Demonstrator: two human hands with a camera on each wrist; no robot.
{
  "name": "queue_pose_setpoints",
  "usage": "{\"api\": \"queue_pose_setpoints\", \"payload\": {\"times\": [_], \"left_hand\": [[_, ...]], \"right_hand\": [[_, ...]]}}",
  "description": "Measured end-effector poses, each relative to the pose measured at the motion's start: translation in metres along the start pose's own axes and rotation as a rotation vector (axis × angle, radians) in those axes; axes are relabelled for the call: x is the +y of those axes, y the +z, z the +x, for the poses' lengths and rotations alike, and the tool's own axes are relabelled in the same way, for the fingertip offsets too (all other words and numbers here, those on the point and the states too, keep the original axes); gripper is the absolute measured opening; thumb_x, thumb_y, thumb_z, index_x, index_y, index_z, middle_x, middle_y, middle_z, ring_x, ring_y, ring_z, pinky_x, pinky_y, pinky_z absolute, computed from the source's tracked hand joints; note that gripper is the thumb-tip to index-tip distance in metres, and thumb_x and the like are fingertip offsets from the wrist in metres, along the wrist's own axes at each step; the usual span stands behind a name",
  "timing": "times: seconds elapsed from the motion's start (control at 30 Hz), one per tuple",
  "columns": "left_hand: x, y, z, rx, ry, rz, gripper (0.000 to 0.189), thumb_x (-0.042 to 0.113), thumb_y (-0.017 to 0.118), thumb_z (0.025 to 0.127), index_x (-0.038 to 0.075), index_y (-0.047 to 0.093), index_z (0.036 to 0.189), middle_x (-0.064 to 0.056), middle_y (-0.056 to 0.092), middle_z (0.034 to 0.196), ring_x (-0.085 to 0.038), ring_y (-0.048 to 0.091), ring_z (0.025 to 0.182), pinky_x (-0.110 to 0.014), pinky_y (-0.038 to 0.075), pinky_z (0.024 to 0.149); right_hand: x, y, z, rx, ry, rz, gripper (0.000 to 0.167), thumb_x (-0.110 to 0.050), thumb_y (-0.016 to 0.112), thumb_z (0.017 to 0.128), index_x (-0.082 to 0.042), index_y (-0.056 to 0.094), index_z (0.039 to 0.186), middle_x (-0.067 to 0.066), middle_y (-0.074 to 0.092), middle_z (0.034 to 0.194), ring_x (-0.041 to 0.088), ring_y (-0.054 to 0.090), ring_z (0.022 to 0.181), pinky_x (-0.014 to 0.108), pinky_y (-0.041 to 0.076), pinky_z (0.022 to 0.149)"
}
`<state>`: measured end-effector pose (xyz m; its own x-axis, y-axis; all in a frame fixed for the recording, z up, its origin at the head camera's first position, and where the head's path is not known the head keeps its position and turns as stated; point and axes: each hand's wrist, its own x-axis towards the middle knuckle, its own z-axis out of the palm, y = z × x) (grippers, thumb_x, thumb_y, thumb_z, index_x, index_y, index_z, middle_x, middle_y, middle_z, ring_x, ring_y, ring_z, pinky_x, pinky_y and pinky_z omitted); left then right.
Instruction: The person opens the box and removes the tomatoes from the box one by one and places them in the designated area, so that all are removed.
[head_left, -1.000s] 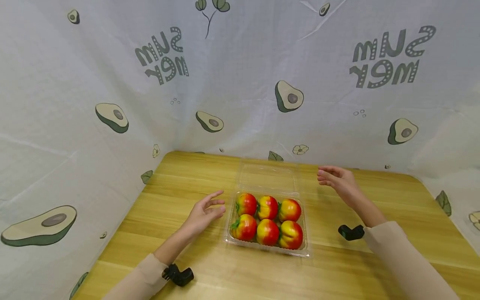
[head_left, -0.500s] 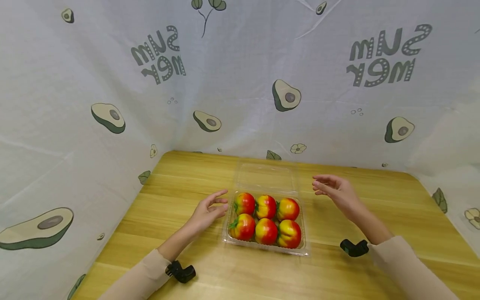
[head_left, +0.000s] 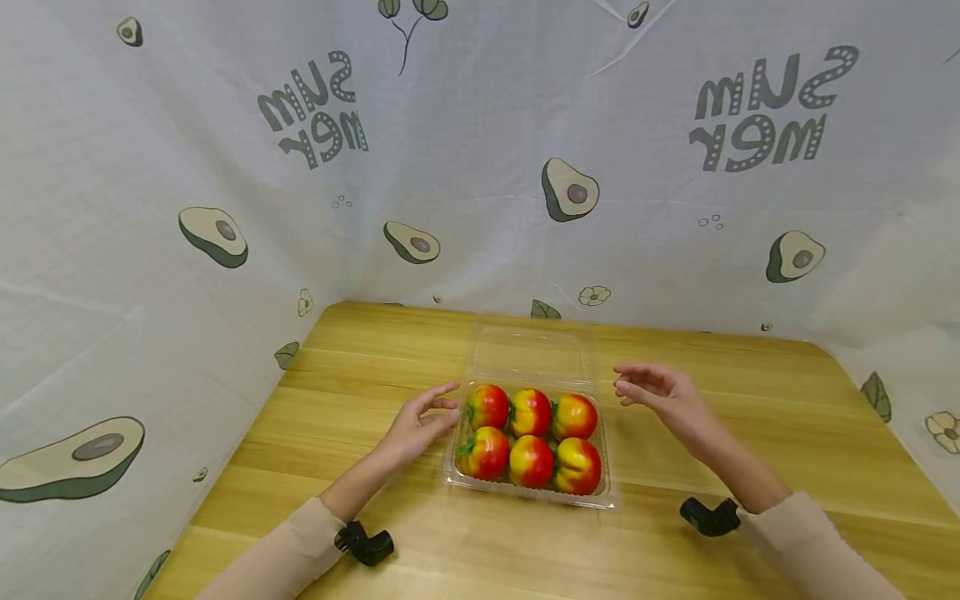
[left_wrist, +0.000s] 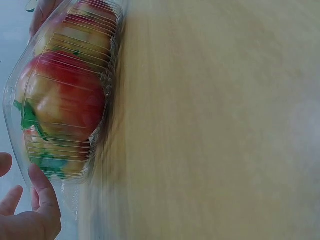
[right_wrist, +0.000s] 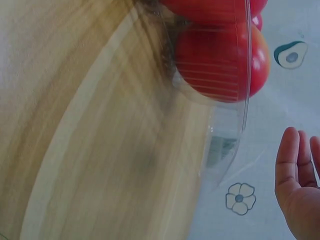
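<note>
A clear plastic clamshell box (head_left: 528, 497) sits on the table with its lid (head_left: 532, 354) folded back, away from me. Inside are several glossy red-and-yellow fruits (head_left: 532, 461) in two rows, some with green leaves. My left hand (head_left: 415, 425) is at the box's left edge, fingers loosely spread; in the left wrist view a fingertip (left_wrist: 36, 172) lies against or very near the clear wall, and I cannot tell whether it touches. My right hand (head_left: 663, 398) hovers right of the box, fingers slightly bent, apart from it and holding nothing.
The wooden table (head_left: 360, 367) has rounded far corners. A white cloth (head_left: 480, 250) printed with avocados hangs behind it and along both sides. Black wrist cameras are on the left arm (head_left: 365, 546) and right arm (head_left: 709, 517).
My right hand has come down and leftward, nearer the box. The left hand has edged right to the box's side. The fruits and the lid stay as they were.
</note>
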<state>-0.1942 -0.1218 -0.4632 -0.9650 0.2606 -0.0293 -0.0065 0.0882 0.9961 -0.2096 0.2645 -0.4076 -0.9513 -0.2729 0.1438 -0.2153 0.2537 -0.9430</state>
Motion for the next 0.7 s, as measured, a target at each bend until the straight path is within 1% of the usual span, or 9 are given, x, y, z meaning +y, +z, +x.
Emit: {"api": "queue_pose_setpoints", "payload": {"times": [0.1, 0.2, 0.37, 0.47, 0.53, 0.7], "left_hand": [[-0.001, 0.001, 0.0, 0.001, -0.005, 0.0, 0.05, 0.01, 0.061, 0.1, 0.006, 0.047, 0.147, -0.02, 0.053, 0.122, -0.032, 0.066, 0.103, -0.04, 0.057, 0.088], [-0.001, 0.002, 0.0, 0.002, -0.008, 0.002, 0.049, 0.011, 0.061, 0.1, 0.005, 0.048, 0.147, -0.019, 0.054, 0.122, -0.032, 0.066, 0.102, -0.037, 0.057, 0.086], [-0.002, 0.003, 0.0, 0.007, -0.017, 0.0, 0.048, 0.01, 0.062, 0.1, 0.004, 0.049, 0.146, -0.018, 0.055, 0.12, -0.025, 0.066, 0.093, -0.027, 0.057, 0.079], [-0.002, 0.004, 0.001, 0.007, -0.023, -0.001, 0.048, 0.009, 0.062, 0.099, 0.005, 0.05, 0.146, -0.017, 0.055, 0.118, -0.021, 0.065, 0.088, -0.024, 0.056, 0.076], [-0.003, 0.004, 0.001, 0.007, -0.025, 0.0, 0.048, 0.008, 0.062, 0.099, 0.005, 0.05, 0.146, -0.016, 0.055, 0.117, -0.02, 0.065, 0.085, -0.023, 0.056, 0.076], [-0.003, 0.005, 0.001, 0.002, -0.021, -0.002, 0.048, 0.009, 0.062, 0.1, 0.004, 0.049, 0.146, -0.015, 0.055, 0.117, -0.02, 0.065, 0.084, -0.024, 0.056, 0.076]], "right_hand": [[-0.002, 0.003, -0.004, -0.014, -0.005, 0.012, 0.037, -0.006, 0.062, 0.099, 0.017, 0.053, 0.127, 0.003, 0.069, 0.107, 0.02, 0.068, 0.092, 0.027, 0.057, 0.082], [-0.005, 0.007, -0.008, -0.029, -0.008, 0.001, 0.037, -0.006, 0.063, 0.099, 0.017, 0.053, 0.126, 0.006, 0.068, 0.106, 0.02, 0.068, 0.092, 0.026, 0.057, 0.082], [-0.008, 0.015, -0.014, -0.059, -0.015, -0.019, 0.037, -0.007, 0.065, 0.097, 0.016, 0.055, 0.125, 0.024, 0.064, 0.107, 0.023, 0.067, 0.093, 0.024, 0.056, 0.082], [-0.008, 0.019, -0.017, -0.082, -0.024, -0.018, 0.036, -0.006, 0.066, 0.097, 0.015, 0.057, 0.124, 0.029, 0.061, 0.109, 0.025, 0.067, 0.096, 0.026, 0.057, 0.083], [-0.009, 0.021, -0.019, -0.098, -0.041, -0.024, 0.035, -0.005, 0.066, 0.096, 0.015, 0.057, 0.123, 0.03, 0.06, 0.111, 0.027, 0.066, 0.097, 0.026, 0.057, 0.083], [-0.008, 0.027, -0.024, -0.111, -0.05, -0.028, 0.033, -0.005, 0.067, 0.096, 0.013, 0.059, 0.122, 0.029, 0.062, 0.114, 0.023, 0.065, 0.097, 0.023, 0.056, 0.083]]}}
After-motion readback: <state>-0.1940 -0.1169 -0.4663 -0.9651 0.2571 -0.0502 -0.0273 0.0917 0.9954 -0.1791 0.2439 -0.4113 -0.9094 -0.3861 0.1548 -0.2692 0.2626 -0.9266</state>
